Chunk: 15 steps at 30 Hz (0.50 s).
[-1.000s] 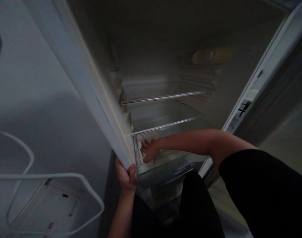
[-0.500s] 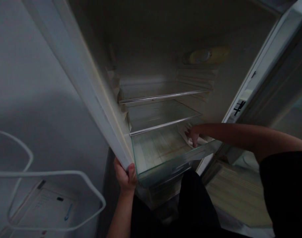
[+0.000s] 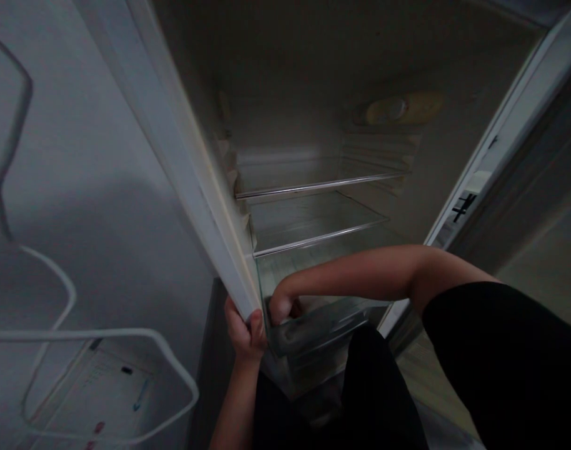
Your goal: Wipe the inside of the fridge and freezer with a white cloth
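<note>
In front of me is an open refrigerator with a clear drawer (image 3: pixel 313 325) pulled out at the bottom. My left hand (image 3: pixel 245 328) is closed around the lower left edge of the refrigerator body (image 3: pixel 205 206), thumb in front. My right hand (image 3: pixel 283 306) reaches down inside the drawer at its front left corner. The wrist is bent and the fingers are curled, partly hidden behind the drawer's front wall. A pale cloth (image 3: pixel 308 304) shows dimly beside the fingers; most of it is hidden.
Two glass shelves (image 3: pixel 320 187) with shiny front trims sit above the drawer. A yellowish lamp cover (image 3: pixel 402 109) is on the inner right wall. The open door (image 3: pixel 524 206) stands at the right. A white cable (image 3: pixel 163 350) loops at the left, before a white labelled box (image 3: pixel 93 387).
My right hand has swept from the drawer's right side to its front left corner, and the cloth has moved with it. My left hand keeps its hold on the refrigerator edge.
</note>
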Available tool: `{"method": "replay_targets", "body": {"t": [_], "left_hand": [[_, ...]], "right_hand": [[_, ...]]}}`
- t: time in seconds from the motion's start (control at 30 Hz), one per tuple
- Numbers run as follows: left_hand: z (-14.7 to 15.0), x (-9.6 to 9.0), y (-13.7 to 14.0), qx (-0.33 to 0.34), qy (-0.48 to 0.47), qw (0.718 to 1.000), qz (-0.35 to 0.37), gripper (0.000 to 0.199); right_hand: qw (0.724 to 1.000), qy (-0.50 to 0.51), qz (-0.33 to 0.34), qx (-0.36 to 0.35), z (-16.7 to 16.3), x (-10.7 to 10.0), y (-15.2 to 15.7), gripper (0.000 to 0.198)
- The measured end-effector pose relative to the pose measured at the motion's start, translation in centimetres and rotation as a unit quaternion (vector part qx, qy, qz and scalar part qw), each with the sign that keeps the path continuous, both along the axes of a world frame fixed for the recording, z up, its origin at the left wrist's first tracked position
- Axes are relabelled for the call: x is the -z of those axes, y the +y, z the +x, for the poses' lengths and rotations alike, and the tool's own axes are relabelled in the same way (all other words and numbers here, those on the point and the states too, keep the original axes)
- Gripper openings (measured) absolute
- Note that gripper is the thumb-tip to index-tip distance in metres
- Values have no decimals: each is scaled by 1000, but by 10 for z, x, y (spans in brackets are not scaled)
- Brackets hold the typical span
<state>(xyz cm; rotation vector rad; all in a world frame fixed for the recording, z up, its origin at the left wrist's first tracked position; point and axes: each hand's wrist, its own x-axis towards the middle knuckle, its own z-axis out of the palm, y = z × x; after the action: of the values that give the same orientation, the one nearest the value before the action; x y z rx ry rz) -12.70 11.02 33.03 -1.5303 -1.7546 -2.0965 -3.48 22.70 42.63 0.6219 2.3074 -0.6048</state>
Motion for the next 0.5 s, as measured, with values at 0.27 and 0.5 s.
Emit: {"method": "replay_targets", "body": {"t": [0.27,0.5], "left_hand": [[-1,3,1,7,-22,1000,11,73],[-3,5,-2,5,-10,1000,-8,74]], "right_hand": [[902,-89,-402,132,96,-11,24,36],[928,-134,-174,301,200,-24,54,27]]}}
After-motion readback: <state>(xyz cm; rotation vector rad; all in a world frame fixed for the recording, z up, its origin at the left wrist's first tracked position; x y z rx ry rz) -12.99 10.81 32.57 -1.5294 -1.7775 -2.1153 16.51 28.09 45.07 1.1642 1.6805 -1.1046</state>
